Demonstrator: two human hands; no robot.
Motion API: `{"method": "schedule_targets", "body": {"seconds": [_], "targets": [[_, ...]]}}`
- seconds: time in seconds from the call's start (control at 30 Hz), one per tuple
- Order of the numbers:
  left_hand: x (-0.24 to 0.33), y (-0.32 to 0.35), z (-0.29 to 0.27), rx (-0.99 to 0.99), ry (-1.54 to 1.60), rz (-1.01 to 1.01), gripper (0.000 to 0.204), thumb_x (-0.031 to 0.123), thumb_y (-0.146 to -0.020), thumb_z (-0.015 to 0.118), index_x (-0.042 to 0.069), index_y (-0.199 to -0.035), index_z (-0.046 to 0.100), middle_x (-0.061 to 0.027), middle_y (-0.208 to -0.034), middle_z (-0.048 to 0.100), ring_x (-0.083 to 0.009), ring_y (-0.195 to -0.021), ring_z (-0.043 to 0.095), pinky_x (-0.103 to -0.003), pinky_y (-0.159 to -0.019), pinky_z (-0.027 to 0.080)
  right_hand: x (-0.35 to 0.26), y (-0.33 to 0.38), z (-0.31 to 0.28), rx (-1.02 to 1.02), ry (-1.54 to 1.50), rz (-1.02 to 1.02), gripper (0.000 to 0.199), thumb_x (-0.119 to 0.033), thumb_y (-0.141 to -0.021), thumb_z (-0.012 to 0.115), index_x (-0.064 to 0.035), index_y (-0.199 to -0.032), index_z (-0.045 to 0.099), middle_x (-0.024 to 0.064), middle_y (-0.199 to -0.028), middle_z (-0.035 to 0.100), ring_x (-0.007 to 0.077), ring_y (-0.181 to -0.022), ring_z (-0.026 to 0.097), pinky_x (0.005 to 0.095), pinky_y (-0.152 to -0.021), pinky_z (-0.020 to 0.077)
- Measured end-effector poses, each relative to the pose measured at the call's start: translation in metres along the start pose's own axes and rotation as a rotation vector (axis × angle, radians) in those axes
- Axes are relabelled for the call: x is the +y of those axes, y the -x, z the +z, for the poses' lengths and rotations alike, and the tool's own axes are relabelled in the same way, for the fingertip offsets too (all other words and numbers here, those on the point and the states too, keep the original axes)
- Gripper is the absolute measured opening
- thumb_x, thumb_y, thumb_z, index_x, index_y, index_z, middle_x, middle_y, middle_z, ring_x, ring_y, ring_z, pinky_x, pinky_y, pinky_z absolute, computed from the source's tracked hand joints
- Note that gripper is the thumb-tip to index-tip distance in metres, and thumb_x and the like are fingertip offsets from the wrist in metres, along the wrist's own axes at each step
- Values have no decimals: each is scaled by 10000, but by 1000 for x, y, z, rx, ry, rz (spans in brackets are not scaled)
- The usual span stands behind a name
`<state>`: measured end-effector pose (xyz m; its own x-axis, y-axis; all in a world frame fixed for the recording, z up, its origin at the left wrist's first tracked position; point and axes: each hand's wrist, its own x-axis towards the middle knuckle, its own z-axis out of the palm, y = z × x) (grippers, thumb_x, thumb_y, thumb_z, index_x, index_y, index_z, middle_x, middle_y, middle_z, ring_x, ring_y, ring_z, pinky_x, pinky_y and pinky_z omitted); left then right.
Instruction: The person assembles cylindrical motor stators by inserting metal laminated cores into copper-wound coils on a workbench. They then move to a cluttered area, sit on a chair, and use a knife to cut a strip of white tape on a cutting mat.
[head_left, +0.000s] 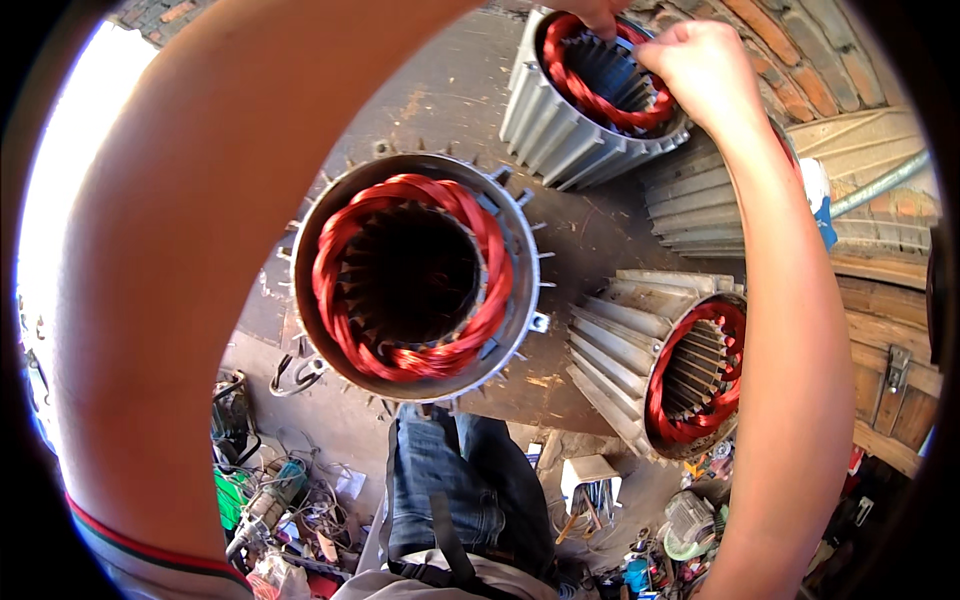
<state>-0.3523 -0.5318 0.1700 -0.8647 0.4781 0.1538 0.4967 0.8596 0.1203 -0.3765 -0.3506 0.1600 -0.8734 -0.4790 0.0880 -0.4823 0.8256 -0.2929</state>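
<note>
At the far side stands a ribbed grey motor stator (545, 128) with a ring of red copper winding (565, 72) around its slotted bore. My left hand (597, 14) reaches the far rim of that winding with its fingers bent down and together; the upper frame edge cuts off most of it. Beside it, my right hand (700, 58) is closed in a pinch at the winding's right edge. Whatever either hand's fingertips hold is too small or hidden to make out. Nearer me, a second stator (528, 215) stands upright, its red winding (488, 250) facing up.
A third stator (615, 345) lies tilted at right, partly behind my right forearm. Another ribbed housing (695, 205) rests behind it, near a brick wall (800, 60). Tools and wires (290, 500) clutter the floor at lower left; a small white stool (590, 472) stands below the brown work surface (420, 95).
</note>
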Motion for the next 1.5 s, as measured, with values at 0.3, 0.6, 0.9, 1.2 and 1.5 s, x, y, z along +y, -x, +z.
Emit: {"method": "schedule_targets", "body": {"seconds": [0.3,0.6,0.9,1.2,1.5], "targets": [[-4,4,-1,46,-18,-14,323,344,-660,749,58,-803,702,-151,-800,672,-329,-795,648,-408,-719,518,-1,2,2,64,-101,-1,217,-239,-664,690,-38,-745,689,131,-690,663,251,-711,658,343,-700,499],[21,4,-12,-118,94,-125,257,230,-780,709,58,-964,664,-126,-902,675,-283,-849,654,-383,-782,510,4,20,14,191,-157,-68,158,-182,-689,680,-29,-725,671,150,-774,655,283,-758,643,361,-719,497],[80,56,-71,67,440,177,183,46,-736,656,23,-917,634,-143,-820,631,-349,-777,608,-408,-682,494,-27,103,-53,480,-386,-398,133,-20,-630,669,-48,-661,542,86,-691,532,276,-689,544,388,-629,465],[260,101,-94,-225,846,141,165,-14,-831,573,-21,-978,647,-183,-824,662,-250,-746,675,-316,-672,513,-53,319,-87,763,-281,134,180,-41,-643,673,-72,-724,515,62,-693,504,239,-639,547,351,-555,447],[418,157,-14,-773,1120,152,265,59,-893,508,-56,-1112,603,-98,-910,674,-113,-821,606,-260,-736,484,-78,515,-57,834,-205,833,123,-31,-736,624,-19,-807,524,129,-722,572,302,-648,593,391,-576,504]]}}
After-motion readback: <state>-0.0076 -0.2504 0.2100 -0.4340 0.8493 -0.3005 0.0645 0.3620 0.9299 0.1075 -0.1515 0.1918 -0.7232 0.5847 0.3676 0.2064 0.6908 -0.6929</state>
